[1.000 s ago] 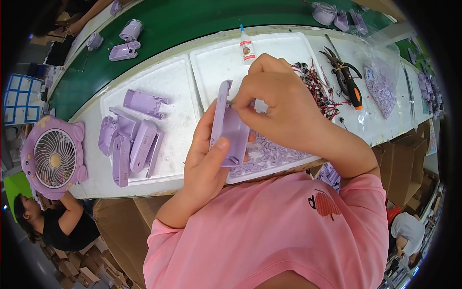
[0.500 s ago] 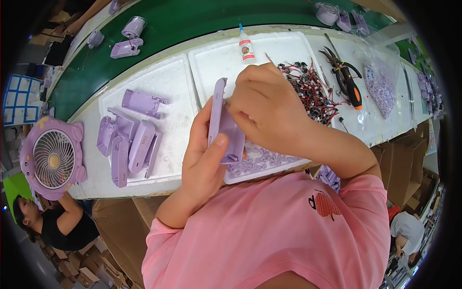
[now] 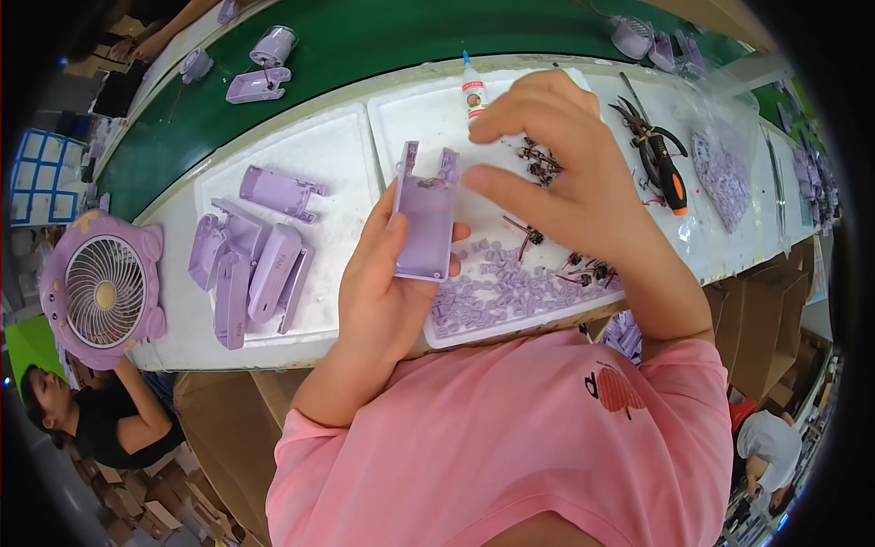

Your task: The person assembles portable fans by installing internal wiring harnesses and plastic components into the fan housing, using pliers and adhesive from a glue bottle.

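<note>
A lilac plastic housing half (image 3: 426, 223) stands upright in my left hand (image 3: 378, 283), its hollow inside facing me. My thumb lies along its left edge and the fingertips show past its right edge. At the shell's notched top end sits a small part that I cannot make out. My right hand (image 3: 579, 173) is just to the right, apart from the shell, thumb and fingers spread with nothing visible between them. Behind it, partly hidden, are small wired components (image 3: 540, 162). Below lie many small lilac pieces (image 3: 492, 283) in a white foam tray (image 3: 392, 118).
More lilac housings (image 3: 273, 273) lie on the left. A lilac desk fan (image 3: 105, 292) stands beyond them. At the back is a glue bottle (image 3: 473, 91); pliers (image 3: 656, 155) and a bag of small parts (image 3: 722, 178) lie right. A green belt (image 3: 365, 46) runs behind.
The housing has turned from nearly edge-on to show its inside. My right hand has let go near its top, moved up and right, and opened. The view has shifted slightly.
</note>
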The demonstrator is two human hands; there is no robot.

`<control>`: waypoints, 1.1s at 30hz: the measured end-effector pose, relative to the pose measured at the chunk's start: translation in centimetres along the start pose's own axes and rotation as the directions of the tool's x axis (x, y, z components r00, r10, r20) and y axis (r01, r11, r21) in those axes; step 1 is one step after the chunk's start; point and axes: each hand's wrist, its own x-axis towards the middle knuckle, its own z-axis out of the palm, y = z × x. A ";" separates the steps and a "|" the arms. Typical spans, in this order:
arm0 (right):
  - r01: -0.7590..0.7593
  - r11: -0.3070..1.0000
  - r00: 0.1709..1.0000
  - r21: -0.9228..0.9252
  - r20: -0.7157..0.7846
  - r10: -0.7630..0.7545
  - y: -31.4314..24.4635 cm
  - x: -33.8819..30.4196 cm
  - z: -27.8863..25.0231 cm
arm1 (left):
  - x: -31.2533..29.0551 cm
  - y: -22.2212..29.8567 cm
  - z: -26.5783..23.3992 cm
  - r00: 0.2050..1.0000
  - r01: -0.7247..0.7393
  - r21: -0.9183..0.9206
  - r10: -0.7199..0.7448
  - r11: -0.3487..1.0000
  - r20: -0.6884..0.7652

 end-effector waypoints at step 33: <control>0.076 0.987 0.997 -0.141 0.038 -0.072 -0.2 -1.6 3.6 | -0.4 -1.3 0.7 0.999 -0.037 0.369 0.040 0.929 -0.002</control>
